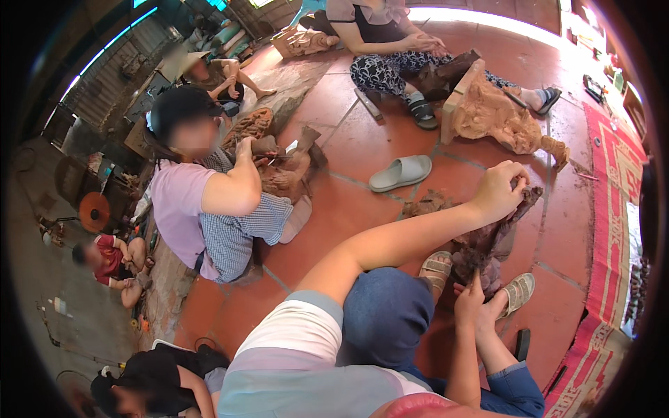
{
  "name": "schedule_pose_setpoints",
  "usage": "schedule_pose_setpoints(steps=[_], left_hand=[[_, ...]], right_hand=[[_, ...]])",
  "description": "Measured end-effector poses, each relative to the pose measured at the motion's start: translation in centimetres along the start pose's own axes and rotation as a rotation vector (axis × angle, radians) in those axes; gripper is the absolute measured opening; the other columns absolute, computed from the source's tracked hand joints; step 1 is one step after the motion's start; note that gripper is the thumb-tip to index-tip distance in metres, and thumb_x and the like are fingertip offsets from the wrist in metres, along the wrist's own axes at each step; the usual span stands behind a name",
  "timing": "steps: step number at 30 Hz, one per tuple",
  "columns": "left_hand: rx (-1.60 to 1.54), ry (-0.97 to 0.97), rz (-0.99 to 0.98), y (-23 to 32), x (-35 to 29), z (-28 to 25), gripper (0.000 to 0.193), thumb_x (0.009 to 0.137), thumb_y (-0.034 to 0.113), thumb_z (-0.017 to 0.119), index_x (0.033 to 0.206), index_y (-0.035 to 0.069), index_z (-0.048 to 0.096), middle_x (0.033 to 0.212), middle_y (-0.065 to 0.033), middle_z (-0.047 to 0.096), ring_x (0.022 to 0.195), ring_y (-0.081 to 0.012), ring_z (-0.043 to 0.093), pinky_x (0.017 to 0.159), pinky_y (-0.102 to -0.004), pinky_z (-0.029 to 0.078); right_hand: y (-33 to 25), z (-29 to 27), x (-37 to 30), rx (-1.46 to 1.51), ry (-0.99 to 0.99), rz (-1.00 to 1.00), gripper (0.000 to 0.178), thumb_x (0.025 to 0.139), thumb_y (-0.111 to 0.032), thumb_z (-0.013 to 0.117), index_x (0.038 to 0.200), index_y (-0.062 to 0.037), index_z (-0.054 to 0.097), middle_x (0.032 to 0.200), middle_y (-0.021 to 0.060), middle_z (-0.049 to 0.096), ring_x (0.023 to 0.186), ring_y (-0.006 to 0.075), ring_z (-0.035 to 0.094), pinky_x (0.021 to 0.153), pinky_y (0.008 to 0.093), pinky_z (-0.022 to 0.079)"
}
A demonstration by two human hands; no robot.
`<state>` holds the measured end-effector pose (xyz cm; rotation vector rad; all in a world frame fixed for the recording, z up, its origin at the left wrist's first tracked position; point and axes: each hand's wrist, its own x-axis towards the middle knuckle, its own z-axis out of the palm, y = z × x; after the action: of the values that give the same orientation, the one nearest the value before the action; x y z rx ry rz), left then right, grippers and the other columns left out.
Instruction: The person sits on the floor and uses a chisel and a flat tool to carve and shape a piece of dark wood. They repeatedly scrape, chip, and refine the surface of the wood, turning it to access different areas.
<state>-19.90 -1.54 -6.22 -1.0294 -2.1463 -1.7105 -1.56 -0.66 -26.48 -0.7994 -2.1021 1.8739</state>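
A dark brown, rough carved piece, apparently wood [493, 244], leans up from the floor between my feet. Over its upper end my left hand [503, 187] is closed, fingers curled together; whatever they pinch is too small to make out. My right hand [470, 301] is closed low down beside the carving's base, and its grip is partly hidden. Dark shavings [428, 203] lie on the tiles beyond my left forearm. My sandals [517, 294] are on either side of the carving.
A grey slipper [401, 173] lies on the tiled floor. Beyond stands a pale carved figure [495, 115] before a seated person [380, 42]. At left, a person in a lilac shirt [185, 202] works on a carving [289, 171]. A red patterned mat [606, 272] runs along the right.
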Motion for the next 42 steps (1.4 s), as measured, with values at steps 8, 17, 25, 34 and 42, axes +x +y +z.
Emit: schedule_pose_setpoints(steps=[8,17,25,34,42], left_hand=[[0.006,-0.014,-0.058,1.1,-0.3,-0.2,0.003,0.083,0.004,0.057,0.083,0.004,0.060,0.081,-0.0114,0.060,0.073,-0.0262,0.061,0.065,-0.0346,0.047],[-0.015,0.013,-0.011,0.0,-0.7,-0.1,0.003,0.082,0.003,0.057,0.083,0.004,0.060,0.079,-0.0116,0.059,0.071,-0.0273,0.061,0.063,-0.0351,0.047],[-0.042,0.042,0.001,0.1,-0.8,0.1,0.002,0.081,0.005,0.059,0.082,0.004,0.060,0.079,-0.0109,0.059,0.072,-0.0267,0.061,0.063,-0.0358,0.047],[0.001,0.037,-0.011,0.1,-0.7,0.0,0.003,0.080,0.002,0.059,0.081,0.004,0.059,0.078,-0.0116,0.059,0.073,-0.0288,0.061,0.063,-0.0362,0.047],[-0.054,0.027,-0.001,0.4,-0.4,0.0,0.002,0.080,0.002,0.059,0.081,0.004,0.060,0.078,-0.0127,0.059,0.070,-0.0284,0.061,0.061,-0.0364,0.047]], right_hand=[[-0.8,-1.0,0.0,0.254,0.001,0.115,0.038,0.094,0.002,0.036,0.130,0.0021,0.047,0.095,0.0158,0.065,0.066,0.0180,0.066,0.054,0.0265,0.051],[-0.9,0.1,0.2,0.002,0.020,0.003,0.036,0.094,0.000,0.037,0.128,0.0042,0.048,0.096,0.0176,0.065,0.068,0.0182,0.066,0.054,0.0258,0.051],[0.1,-0.1,0.9,0.123,0.004,0.065,0.035,0.095,-0.003,0.039,0.128,0.0034,0.049,0.097,0.0167,0.064,0.070,0.0195,0.067,0.055,0.0265,0.053],[0.2,-0.1,1.2,0.104,-0.001,0.057,0.035,0.095,-0.005,0.040,0.129,0.0014,0.049,0.095,0.0141,0.063,0.067,0.0182,0.066,0.053,0.0258,0.051],[-1.0,0.0,0.9,0.105,-0.002,0.096,0.034,0.094,-0.001,0.040,0.125,0.0051,0.050,0.097,0.0158,0.063,0.071,0.0196,0.067,0.055,0.0262,0.052]])
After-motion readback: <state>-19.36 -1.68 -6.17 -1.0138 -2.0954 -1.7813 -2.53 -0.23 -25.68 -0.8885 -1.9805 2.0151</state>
